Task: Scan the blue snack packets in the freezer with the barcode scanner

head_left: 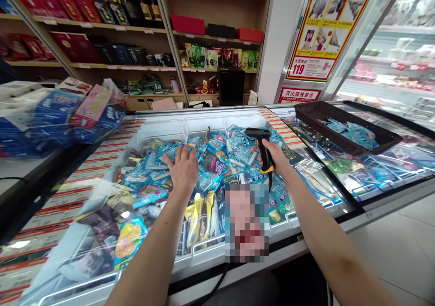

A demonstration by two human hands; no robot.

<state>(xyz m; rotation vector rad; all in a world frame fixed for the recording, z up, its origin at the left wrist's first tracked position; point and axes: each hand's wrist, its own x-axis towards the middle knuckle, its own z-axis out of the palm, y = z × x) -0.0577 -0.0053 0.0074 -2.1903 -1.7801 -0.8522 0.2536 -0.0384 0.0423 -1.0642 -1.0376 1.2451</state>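
My right hand is wrapped round the grip of a black and yellow barcode scanner, held over the right part of an ice-cream chest freezer. A cable hangs from the scanner's base. Below and around it lies a heap of blue ice-cream packets. My left hand is spread, palm down, over the packets at the left of the heap; whether it presses on them I cannot tell. Yellow wrapped ice creams stand in a wire basket nearer to me. A pixelated patch hides part of the front edge.
On the right, a brown basket with more blue packets rests on the freezer's glass lid. Blue and pink boxes are piled at the left. Orange-striped price labels run along the frame. Shelves with bottles stand behind.
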